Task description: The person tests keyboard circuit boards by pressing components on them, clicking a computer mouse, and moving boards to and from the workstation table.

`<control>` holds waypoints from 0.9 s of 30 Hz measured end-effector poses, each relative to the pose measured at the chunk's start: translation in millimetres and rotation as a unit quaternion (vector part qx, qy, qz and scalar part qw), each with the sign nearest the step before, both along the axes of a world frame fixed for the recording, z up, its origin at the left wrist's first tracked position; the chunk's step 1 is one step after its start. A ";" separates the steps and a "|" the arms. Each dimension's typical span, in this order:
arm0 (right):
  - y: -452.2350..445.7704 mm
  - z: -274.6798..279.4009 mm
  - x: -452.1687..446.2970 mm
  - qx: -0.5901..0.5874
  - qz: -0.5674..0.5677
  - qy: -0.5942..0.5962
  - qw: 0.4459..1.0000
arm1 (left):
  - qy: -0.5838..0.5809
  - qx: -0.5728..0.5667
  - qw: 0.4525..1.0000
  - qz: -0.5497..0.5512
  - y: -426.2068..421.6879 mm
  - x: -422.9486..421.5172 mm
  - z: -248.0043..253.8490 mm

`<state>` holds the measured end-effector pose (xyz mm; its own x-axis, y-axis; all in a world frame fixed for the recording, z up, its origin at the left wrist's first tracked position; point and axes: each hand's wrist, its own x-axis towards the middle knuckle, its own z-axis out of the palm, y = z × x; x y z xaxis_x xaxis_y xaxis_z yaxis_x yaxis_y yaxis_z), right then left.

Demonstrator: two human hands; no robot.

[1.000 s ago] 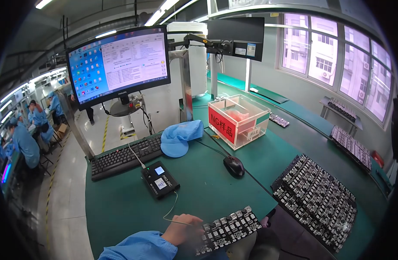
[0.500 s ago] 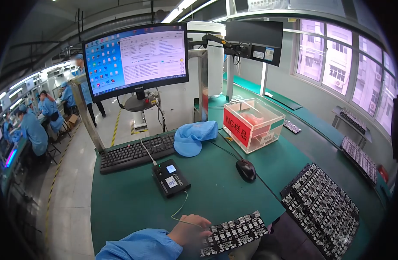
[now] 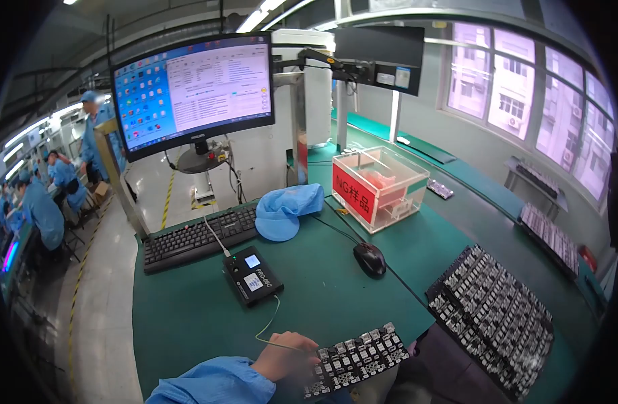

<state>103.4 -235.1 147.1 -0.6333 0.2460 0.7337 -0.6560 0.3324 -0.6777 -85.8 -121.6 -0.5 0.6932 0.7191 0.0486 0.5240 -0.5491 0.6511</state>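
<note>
My left hand (image 3: 287, 357) comes in from the bottom in a blue sleeve, its fingers bent together at the left end of a black circuit board panel (image 3: 359, 359). A thin pale cable (image 3: 275, 319) runs from a black box (image 3: 253, 277) with a small lit screen into this hand; what the fingers pinch is hidden and blurred. The panel, with rows of small silvery parts, is tilted above the front edge of the green table (image 3: 188, 323). A small pinkish patch shows at the panel's right end, too little to make out as my right hand.
Behind are a keyboard (image 3: 201, 237), a blue cap (image 3: 282, 212), a mouse (image 3: 369, 258), a clear box (image 3: 380, 188) with a red label and a lit monitor (image 3: 194, 94). Stacked panels (image 3: 494, 316) lie at right. Co-workers (image 3: 41, 212) are at far left.
The view has swung right and then back left. My left hand stays at the panel's left end. A standing person at the far left has come further into view.
</note>
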 end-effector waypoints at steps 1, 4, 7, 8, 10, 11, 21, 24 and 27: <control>33.6 37.9 -7.4 -0.004 -0.001 0.001 1.000 | 0.011 -0.001 1.000 -0.014 -4.9 -0.4 4.8; 1.3 -1.5 79.6 0.012 -0.062 0.006 0.998 | -0.050 0.054 0.997 0.008 8.2 -8.8 -39.9; -149.2 -148.2 225.8 -0.034 -0.081 -0.008 0.996 | -0.110 0.091 0.990 0.001 -5.6 2.7 -11.1; -140.2 -130.4 239.6 -0.083 -0.048 -0.003 0.995 | -0.114 0.084 0.990 0.006 -8.0 5.1 -6.2; -168.3 -107.8 249.9 -0.325 -0.342 0.107 0.875 | -0.119 0.066 0.991 0.002 -6.9 5.7 -6.1; -167.0 -106.5 280.4 -0.227 -0.548 0.060 0.803 | -0.108 0.060 0.992 0.011 -5.2 5.3 -8.2; -24.8 -77.2 491.4 -0.378 -0.715 0.358 0.468 | -0.100 0.047 0.994 0.019 -5.1 5.1 -7.3; -7.8 -98.2 519.3 -0.403 -0.691 0.448 0.400 | -0.103 0.015 0.994 0.034 -3.5 1.8 -15.9; 2.4 -134.9 550.1 -0.402 -0.692 0.488 0.348 | -0.078 0.053 0.995 0.022 -6.4 5.0 -1.7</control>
<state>653.6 -232.7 12.2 0.9549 0.1939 -0.2248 -0.2921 0.7489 -0.5948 -80.8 -128.1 -2.2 0.6388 0.7338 0.2312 0.4463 -0.5982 0.6656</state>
